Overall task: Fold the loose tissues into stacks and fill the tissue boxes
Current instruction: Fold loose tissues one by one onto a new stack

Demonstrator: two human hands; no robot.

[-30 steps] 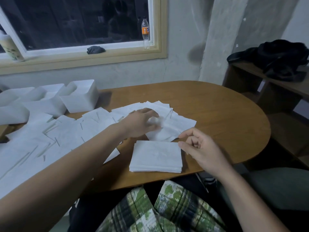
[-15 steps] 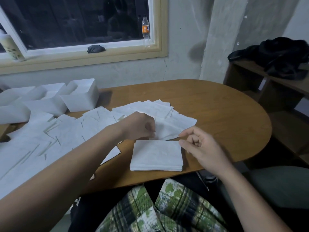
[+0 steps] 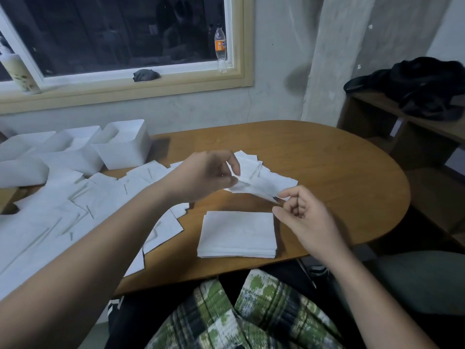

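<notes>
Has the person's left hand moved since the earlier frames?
Yes. The left hand has lifted slightly off the spread of loose white tissues, up and away from the folded white tissue stack, pinching one thin white sheet.

Your left hand and right hand are bare, and so are both forearms down to the frame's edge. At six o'clock your lap shows plaid cloth checked in green, white and black; black fabric lies at its nine o'clock side.
</notes>
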